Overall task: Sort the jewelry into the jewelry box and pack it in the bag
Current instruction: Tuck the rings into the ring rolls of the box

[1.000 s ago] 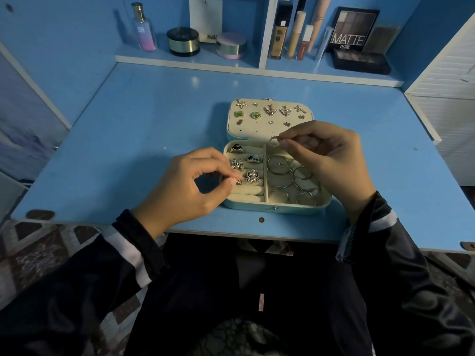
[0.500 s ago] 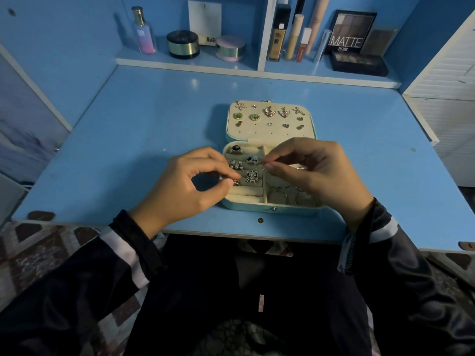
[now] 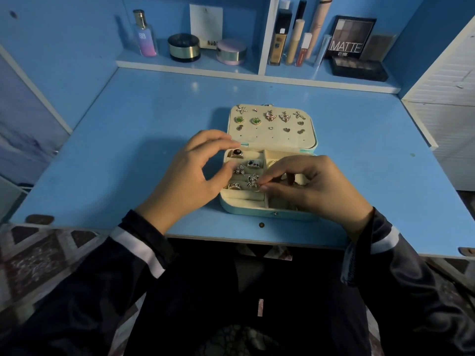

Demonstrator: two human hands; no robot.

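While the jewelry box (image 3: pixel 257 210) is sitting open near the middle of the tabletop's (image 3: pixel 128 140) front edge, the right hand (image 3: pixel 318 188) is pinching a small ring (image 3: pixel 257 188), fingers together, over the ring rolls (image 3: pixel 244 195); the left hand (image 3: pixel 190 176) is touching the box's left rim, fingers curved and apart.
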